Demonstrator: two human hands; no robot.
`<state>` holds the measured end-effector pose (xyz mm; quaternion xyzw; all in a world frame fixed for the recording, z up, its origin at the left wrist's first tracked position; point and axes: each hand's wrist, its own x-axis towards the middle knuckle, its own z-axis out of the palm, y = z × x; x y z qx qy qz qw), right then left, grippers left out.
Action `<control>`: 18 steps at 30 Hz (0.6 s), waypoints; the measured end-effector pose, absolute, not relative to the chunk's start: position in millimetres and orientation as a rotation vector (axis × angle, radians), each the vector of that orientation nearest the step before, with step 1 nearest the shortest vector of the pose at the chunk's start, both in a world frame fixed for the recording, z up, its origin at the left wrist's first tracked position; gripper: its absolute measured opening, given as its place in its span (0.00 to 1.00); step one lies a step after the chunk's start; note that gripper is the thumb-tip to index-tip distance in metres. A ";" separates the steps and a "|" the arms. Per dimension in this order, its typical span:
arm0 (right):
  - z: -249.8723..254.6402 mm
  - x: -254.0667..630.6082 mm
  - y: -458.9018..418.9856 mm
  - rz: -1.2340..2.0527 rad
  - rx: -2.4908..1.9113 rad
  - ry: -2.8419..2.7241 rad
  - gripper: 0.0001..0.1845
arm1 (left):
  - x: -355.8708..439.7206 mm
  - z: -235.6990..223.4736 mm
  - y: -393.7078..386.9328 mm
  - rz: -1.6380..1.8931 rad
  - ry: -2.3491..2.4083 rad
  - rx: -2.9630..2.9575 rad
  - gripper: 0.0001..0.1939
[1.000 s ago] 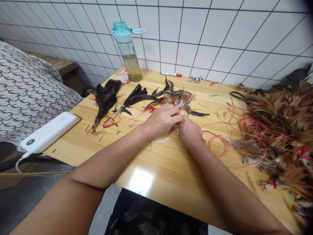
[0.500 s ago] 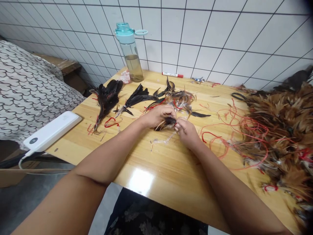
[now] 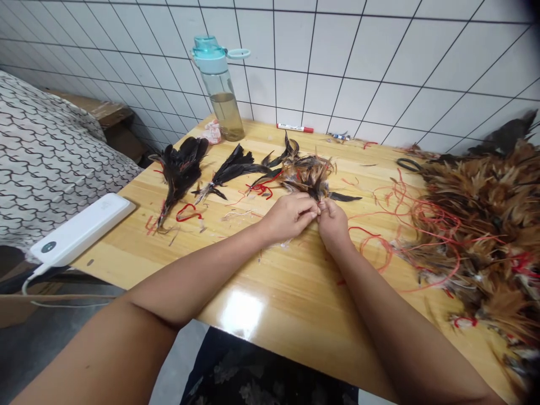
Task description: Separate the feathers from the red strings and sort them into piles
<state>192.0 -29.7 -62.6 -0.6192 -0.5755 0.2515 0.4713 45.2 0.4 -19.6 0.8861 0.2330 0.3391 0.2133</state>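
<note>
A small bunch of dark and brown feathers (image 3: 314, 188) stands up from between my two hands, its quill ends hidden by my fingers. My right hand (image 3: 333, 225) is closed on the base of this bunch, thumb on top. My left hand (image 3: 289, 216) is closed too, its fingertips pinched at the same base against the right thumb. Loose brown feathers (image 3: 291, 163) lie just behind the bunch. Red yarn pieces (image 3: 261, 191) rest to the left of them, and a thin red string (image 3: 371, 216) trails by my right wrist.
Black feather bundles (image 3: 181, 169) lie on the left of the wooden table (image 3: 287, 298). A big heap of brown feathers (image 3: 485, 208) fills the right side, with tangled red string (image 3: 434, 211) beside it. A water bottle (image 3: 228, 107), a marker (image 3: 295, 128) and a white power bank (image 3: 84, 228) also stand or lie here.
The feather bunch has turned from lying sideways to pointing away from me. Both hands have shifted slightly right, and the left one has moved from the feathers to their base.
</note>
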 end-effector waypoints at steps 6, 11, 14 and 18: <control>-38.2 185.0 -38.5 0.323 -1.867 -1.673 0.08 | 45.9 -18.4 -3.0 0.940 0.618 2.727 0.11; -36.2 184.3 -39.3 0.324 -1.991 -1.681 0.08 | 45.8 -18.2 -3.2 0.922 0.648 2.759 0.12; -42.5 189.2 -35.2 0.370 -1.932 -1.590 0.12 | 47.0 -21.0 -3.2 0.937 0.662 2.739 0.12; -50.0 197.5 -29.4 0.498 -1.795 -1.474 0.14 | 49.0 -25.8 -3.3 0.969 0.700 2.734 0.12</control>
